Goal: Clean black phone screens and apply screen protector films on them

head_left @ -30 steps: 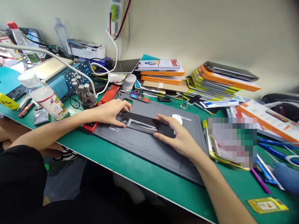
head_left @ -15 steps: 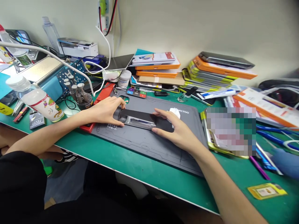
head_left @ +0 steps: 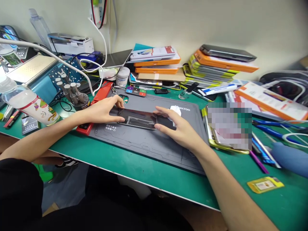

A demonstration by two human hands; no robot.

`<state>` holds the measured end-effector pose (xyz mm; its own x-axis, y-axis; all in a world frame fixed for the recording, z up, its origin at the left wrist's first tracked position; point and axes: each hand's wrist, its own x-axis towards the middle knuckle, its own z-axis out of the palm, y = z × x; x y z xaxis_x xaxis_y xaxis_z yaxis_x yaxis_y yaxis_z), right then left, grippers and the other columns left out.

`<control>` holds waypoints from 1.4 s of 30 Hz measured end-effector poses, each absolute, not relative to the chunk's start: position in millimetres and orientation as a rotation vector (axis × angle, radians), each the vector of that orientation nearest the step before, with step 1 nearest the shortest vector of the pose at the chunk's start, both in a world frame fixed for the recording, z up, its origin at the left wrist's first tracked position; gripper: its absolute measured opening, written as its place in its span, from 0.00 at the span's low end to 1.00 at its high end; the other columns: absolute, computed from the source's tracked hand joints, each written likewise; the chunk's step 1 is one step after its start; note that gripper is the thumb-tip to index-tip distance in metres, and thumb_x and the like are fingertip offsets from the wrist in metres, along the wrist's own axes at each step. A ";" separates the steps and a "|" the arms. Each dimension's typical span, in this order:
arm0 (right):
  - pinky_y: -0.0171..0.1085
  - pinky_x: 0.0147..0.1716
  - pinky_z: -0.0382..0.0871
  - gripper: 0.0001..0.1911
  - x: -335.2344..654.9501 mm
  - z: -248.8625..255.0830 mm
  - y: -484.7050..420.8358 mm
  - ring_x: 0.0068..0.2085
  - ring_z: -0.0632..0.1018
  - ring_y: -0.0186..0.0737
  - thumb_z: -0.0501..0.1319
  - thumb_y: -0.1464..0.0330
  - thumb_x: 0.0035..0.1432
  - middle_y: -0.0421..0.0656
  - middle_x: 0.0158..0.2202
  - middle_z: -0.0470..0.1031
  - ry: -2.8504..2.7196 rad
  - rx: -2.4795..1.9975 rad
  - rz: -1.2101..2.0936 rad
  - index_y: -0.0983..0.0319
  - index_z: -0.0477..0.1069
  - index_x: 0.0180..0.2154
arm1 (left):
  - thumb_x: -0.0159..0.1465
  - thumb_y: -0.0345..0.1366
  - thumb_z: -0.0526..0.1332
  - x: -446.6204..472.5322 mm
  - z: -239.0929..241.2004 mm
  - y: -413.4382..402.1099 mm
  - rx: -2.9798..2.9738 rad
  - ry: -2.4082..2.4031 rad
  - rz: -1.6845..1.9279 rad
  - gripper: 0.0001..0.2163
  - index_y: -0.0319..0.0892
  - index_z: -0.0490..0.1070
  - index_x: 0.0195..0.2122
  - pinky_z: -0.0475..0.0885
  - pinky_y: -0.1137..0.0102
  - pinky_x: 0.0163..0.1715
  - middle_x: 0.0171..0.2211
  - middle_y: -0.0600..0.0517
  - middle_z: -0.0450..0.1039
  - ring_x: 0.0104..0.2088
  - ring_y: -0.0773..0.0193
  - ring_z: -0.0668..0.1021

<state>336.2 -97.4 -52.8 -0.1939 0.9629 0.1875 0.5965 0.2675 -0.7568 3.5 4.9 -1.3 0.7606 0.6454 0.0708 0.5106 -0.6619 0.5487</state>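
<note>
A dark, glossy smartphone (head_left: 137,118) lies lengthwise between my hands, over the grey work mat (head_left: 144,144); reflections cross its glass. My left hand (head_left: 102,110) grips its left end, thumb on the near edge and fingers curled at the far corner. At the other end, my right hand (head_left: 176,126) holds it with thumb and fingertips on opposite long edges. A flat black piece (head_left: 166,121) shows beneath my right palm, its outline partly hidden. Just behind that hand, a crumpled white piece (head_left: 176,110) rests on the mat.
Left stand a drink bottle (head_left: 36,106), a screwdriver holder (head_left: 80,101) and a red tool (head_left: 86,128). Stacked orange boxes (head_left: 156,63) line the wall. At right are a pixelated object (head_left: 228,125), blue-handled tools (head_left: 271,130) and a yellow packet (head_left: 264,185).
The whole scene has shifted left and slightly up as the camera moved. Both hands keep their hold on the smartphone, and the reflections on its glass have changed.
</note>
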 end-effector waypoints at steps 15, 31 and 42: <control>0.62 0.68 0.68 0.41 335.8 -55.9 -98.4 0.64 0.77 0.58 0.70 0.49 0.62 0.49 0.64 0.77 -1.863 -1.389 0.712 0.50 0.64 0.71 | 0.60 0.51 0.74 2.0 -5.3 5.7 2.508 0.838 0.332 0.28 0.46 0.65 0.55 0.72 0.61 0.56 0.57 0.45 0.76 0.57 0.53 0.79; 0.60 0.67 0.70 0.40 337.0 -58.9 -98.7 0.64 0.78 0.58 0.68 0.48 0.64 0.49 0.64 0.77 -1.926 -1.412 0.659 0.50 0.62 0.72 | 0.60 0.46 0.76 1.9 -4.4 3.2 2.529 0.783 0.335 0.30 0.46 0.66 0.58 0.71 0.60 0.58 0.59 0.43 0.75 0.59 0.50 0.79; 0.62 0.69 0.67 0.43 338.5 -59.4 -97.6 0.65 0.77 0.59 0.69 0.46 0.63 0.49 0.64 0.77 -1.905 -1.431 0.707 0.50 0.61 0.73 | 0.61 0.47 0.75 0.8 -4.2 3.5 2.553 0.768 0.335 0.29 0.45 0.67 0.59 0.72 0.60 0.59 0.60 0.43 0.75 0.60 0.51 0.78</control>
